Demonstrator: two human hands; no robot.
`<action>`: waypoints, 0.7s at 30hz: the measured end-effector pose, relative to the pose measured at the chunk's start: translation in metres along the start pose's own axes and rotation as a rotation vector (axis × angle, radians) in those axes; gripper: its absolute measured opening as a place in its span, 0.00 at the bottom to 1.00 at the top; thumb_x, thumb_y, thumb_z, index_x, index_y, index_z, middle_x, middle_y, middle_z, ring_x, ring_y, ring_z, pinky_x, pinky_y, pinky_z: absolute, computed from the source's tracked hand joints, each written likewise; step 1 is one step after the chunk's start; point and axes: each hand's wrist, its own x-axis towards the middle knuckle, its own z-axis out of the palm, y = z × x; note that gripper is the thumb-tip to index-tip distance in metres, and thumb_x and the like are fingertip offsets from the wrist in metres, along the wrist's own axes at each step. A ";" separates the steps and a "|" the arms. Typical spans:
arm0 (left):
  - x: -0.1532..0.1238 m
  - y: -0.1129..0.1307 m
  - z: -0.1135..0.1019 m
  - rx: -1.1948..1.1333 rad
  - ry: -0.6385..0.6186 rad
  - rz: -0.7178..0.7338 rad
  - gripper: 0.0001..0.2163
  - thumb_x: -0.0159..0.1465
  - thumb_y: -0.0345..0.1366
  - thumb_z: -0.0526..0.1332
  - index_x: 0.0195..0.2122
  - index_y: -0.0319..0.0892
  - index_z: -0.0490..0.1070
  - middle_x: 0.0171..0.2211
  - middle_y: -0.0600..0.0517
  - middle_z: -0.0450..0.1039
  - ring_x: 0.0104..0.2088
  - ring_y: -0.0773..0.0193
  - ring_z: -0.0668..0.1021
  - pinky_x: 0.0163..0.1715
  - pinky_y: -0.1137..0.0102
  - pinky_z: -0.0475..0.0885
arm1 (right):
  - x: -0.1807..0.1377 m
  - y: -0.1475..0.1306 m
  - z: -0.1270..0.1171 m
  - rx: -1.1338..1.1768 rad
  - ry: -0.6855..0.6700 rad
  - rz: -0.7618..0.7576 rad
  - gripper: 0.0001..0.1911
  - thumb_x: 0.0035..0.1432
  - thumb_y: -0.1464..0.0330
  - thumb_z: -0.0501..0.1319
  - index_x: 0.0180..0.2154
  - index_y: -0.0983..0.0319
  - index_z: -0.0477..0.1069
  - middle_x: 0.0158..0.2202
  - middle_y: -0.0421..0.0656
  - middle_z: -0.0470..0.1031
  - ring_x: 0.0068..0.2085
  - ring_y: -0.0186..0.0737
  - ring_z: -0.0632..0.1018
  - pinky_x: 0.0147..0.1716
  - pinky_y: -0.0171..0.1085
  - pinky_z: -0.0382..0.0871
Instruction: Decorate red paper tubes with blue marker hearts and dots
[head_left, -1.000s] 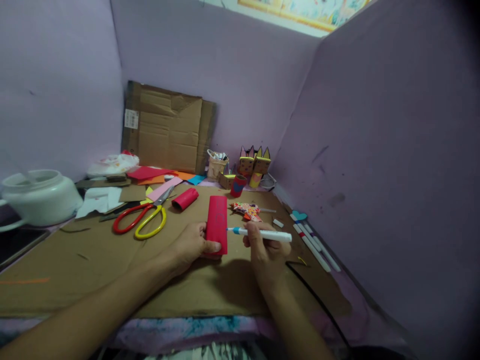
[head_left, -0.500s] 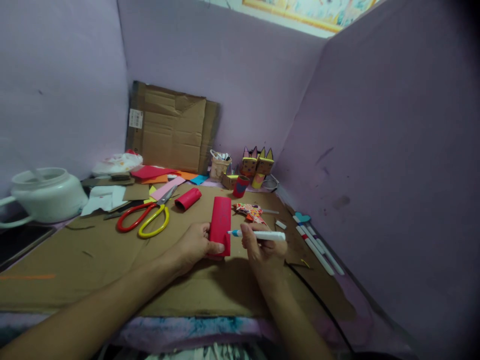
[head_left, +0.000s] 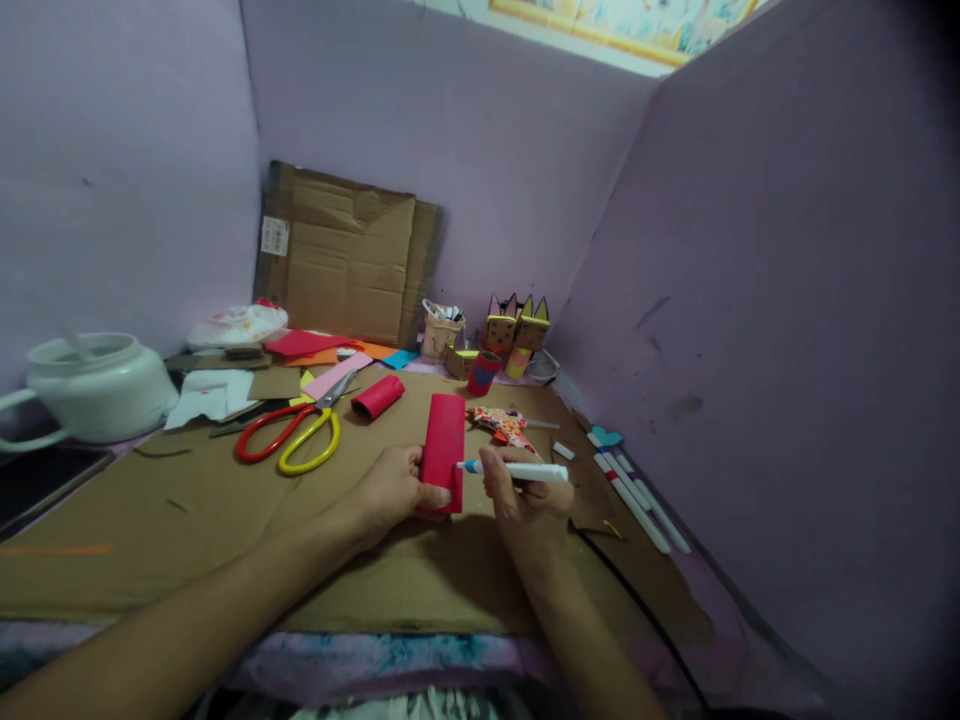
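My left hand (head_left: 396, 488) grips the lower left side of a red paper-covered tube (head_left: 445, 440), thumb across its near end. Faint dark lines are drawn on the tube's upper part. In my right hand (head_left: 531, 500) is a white marker (head_left: 529, 471) with a blue tip, held like a pen. That tip meets the tube's right side, or comes very close to it. A second red tube (head_left: 378, 397) lies to the left, beside scissors (head_left: 309, 432) with one red and one yellow handle. A patterned paper or cloth piece (head_left: 504, 424) lies just right of the held tube.
Several markers (head_left: 634, 500) lie along the right wall. A white pot (head_left: 97, 390) stands at the left. Coloured paper (head_left: 315, 344), a pen holder (head_left: 442, 332), a standing red tube (head_left: 484, 373) and cat-eared cardboard crafts (head_left: 517, 325) line the back. A black cable (head_left: 637, 600) crosses the right front.
The marker tip has shifted very slightly on the tube. My left hand keeps the same hold, and the whole view has moved a little.
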 end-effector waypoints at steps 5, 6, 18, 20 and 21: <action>0.000 0.000 0.000 -0.011 0.010 -0.012 0.19 0.39 0.29 0.68 0.34 0.34 0.73 0.27 0.50 0.75 0.26 0.64 0.74 0.29 0.70 0.68 | -0.003 0.004 0.002 0.008 0.009 0.025 0.11 0.59 0.65 0.61 0.26 0.63 0.74 0.19 0.39 0.75 0.17 0.32 0.73 0.17 0.30 0.64; 0.000 0.000 0.000 -0.015 0.010 -0.016 0.18 0.38 0.28 0.68 0.34 0.34 0.73 0.27 0.50 0.75 0.26 0.65 0.74 0.28 0.70 0.68 | -0.004 0.004 0.002 0.010 0.010 0.025 0.11 0.59 0.65 0.61 0.26 0.63 0.74 0.19 0.40 0.75 0.18 0.32 0.73 0.17 0.30 0.64; 0.002 -0.002 0.000 -0.006 0.022 -0.021 0.18 0.39 0.27 0.66 0.35 0.33 0.73 0.27 0.50 0.76 0.25 0.65 0.74 0.27 0.71 0.67 | 0.001 -0.002 0.001 0.020 -0.009 -0.007 0.12 0.59 0.66 0.60 0.25 0.63 0.73 0.19 0.40 0.75 0.19 0.33 0.74 0.20 0.31 0.66; 0.003 -0.003 -0.001 -0.019 0.010 -0.012 0.17 0.39 0.26 0.66 0.34 0.33 0.73 0.26 0.50 0.76 0.25 0.65 0.74 0.27 0.71 0.67 | 0.001 -0.003 0.002 0.040 -0.018 0.002 0.12 0.59 0.66 0.60 0.25 0.62 0.73 0.19 0.40 0.75 0.20 0.33 0.74 0.21 0.31 0.66; 0.003 -0.004 -0.002 -0.041 -0.008 -0.002 0.17 0.40 0.26 0.67 0.33 0.34 0.73 0.26 0.50 0.75 0.25 0.65 0.74 0.27 0.71 0.67 | 0.001 -0.004 0.002 0.052 -0.027 0.009 0.12 0.59 0.66 0.60 0.25 0.62 0.74 0.19 0.40 0.75 0.20 0.33 0.74 0.21 0.31 0.66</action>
